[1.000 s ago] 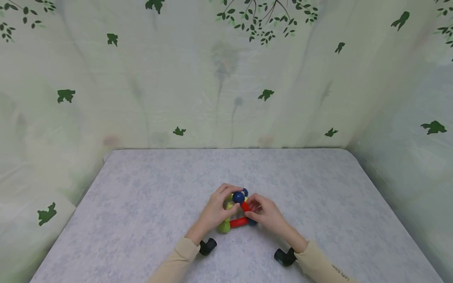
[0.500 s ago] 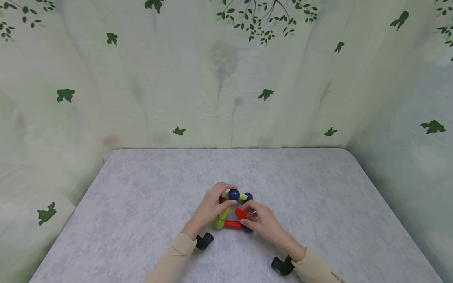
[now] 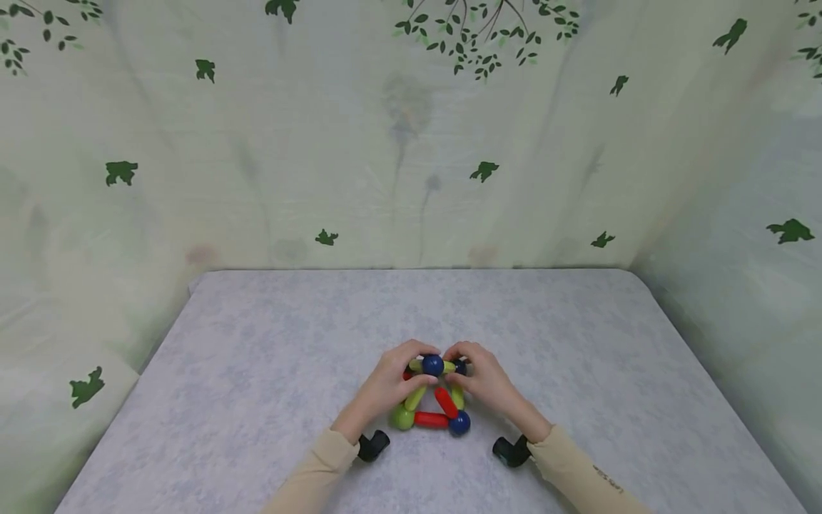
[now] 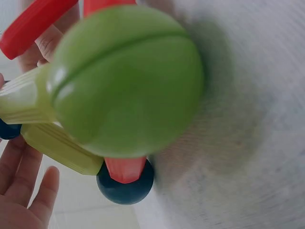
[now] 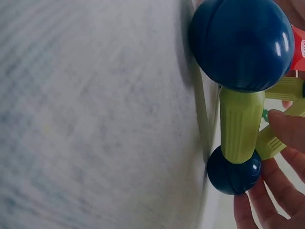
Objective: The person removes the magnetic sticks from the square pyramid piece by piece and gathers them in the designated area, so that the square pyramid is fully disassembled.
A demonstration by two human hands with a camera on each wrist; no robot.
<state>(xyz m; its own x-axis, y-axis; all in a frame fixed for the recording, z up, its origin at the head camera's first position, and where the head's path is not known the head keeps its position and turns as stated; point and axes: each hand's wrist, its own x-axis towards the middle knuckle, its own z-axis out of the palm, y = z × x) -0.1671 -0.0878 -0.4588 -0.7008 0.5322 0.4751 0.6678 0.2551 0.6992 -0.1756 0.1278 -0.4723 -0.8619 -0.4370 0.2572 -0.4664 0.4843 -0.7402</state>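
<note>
Rods and balls, apparently a magnetic building set, form a frame on the table. In the head view, my left hand (image 3: 393, 377) holds the raised blue ball (image 3: 433, 365) between thumb and fingers. My right hand (image 3: 486, 378) curls its thumb and fingers around a yellow-green rod (image 5: 271, 143) by the back right blue ball (image 5: 233, 171). A red rod (image 3: 446, 402) leans inward from the front right blue ball (image 3: 459, 422), its upper end free. Another red rod (image 3: 431, 420) joins that ball to the green ball (image 3: 402, 417). My hands partly hide the back of the frame.
The grey mottled table (image 3: 289, 328) extends around the frame. Behind it hangs a pale curtain (image 3: 347, 178) with leaf prints. Black wrist cameras (image 3: 374, 445) sit below both hands, low over the tabletop.
My right hand has let go of the leaning red rod and moved up to the back right corner. My left hand stays on the raised blue ball, and the frame has shifted slightly.
</note>
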